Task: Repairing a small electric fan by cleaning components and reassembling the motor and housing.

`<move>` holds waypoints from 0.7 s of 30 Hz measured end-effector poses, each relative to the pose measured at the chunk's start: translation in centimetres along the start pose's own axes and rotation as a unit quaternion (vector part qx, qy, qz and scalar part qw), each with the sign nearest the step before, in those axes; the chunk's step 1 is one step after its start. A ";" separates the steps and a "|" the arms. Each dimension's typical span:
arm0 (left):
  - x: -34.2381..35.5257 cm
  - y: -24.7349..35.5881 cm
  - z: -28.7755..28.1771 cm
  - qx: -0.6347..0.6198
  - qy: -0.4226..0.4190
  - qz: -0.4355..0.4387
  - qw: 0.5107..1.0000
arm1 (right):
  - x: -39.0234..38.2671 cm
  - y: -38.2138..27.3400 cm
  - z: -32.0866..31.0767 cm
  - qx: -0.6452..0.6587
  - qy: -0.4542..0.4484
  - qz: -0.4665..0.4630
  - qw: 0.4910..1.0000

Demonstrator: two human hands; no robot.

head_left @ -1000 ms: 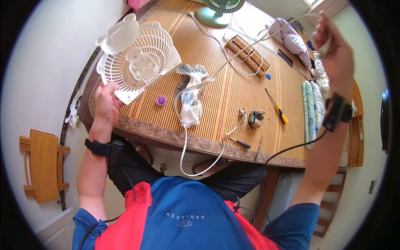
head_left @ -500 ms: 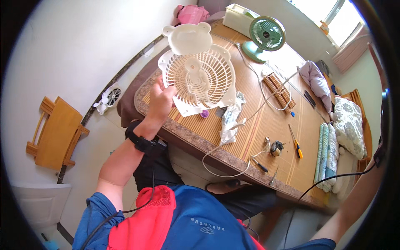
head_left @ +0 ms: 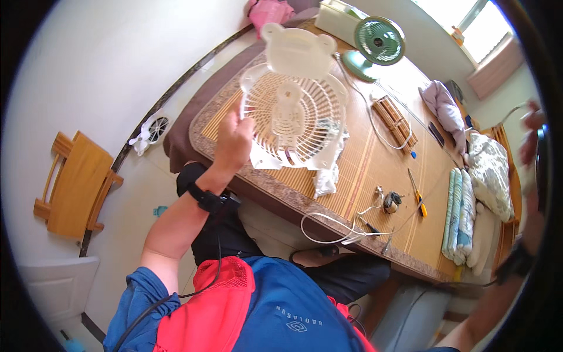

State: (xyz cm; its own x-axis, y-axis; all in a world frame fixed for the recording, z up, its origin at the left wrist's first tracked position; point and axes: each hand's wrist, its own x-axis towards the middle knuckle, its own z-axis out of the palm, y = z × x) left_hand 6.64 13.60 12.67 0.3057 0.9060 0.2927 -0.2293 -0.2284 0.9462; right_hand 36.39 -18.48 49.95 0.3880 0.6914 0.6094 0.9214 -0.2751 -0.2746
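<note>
Clamping a white fan grille (head_left: 287, 117) by its edge, my left grip (head_left: 234, 142) holds it over the slatted mat (head_left: 372, 170); whether my blurred right grip (head_left: 532, 132) is closed, I cannot tell

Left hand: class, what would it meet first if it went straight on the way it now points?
The left hand would first meet the white fan grille it grips by the edge; past that, probably the pale panel, though depth is unclear.

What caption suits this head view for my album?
White grille in the grip of the left hand, green fan standing beyond.
</note>
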 end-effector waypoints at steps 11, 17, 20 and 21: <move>-3.1 -0.4 -1.2 0.100 -0.003 0.030 0.995 | -9.3 -2.8 29.1 0.512 -0.297 0.156 0.791; -5.4 -0.4 -4.2 0.197 0.020 0.095 0.976 | -12.0 -7.4 36.1 0.546 -0.313 0.198 0.752; -6.8 -0.1 -6.5 0.213 0.024 0.068 0.974 | -14.1 -9.2 39.1 0.562 -0.331 0.215 0.727; -7.0 0.9 -7.4 0.233 -0.022 -0.007 0.972 | -14.9 -9.4 40.4 0.577 -0.332 0.218 0.714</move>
State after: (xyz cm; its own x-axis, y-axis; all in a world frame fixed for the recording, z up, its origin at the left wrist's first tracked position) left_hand -2.54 9.65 10.40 0.3474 0.8966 0.2745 0.2167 -0.3615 0.9068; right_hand 21.08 0.80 13.42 0.1831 0.9777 -0.1029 -0.0638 -0.0926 -0.9937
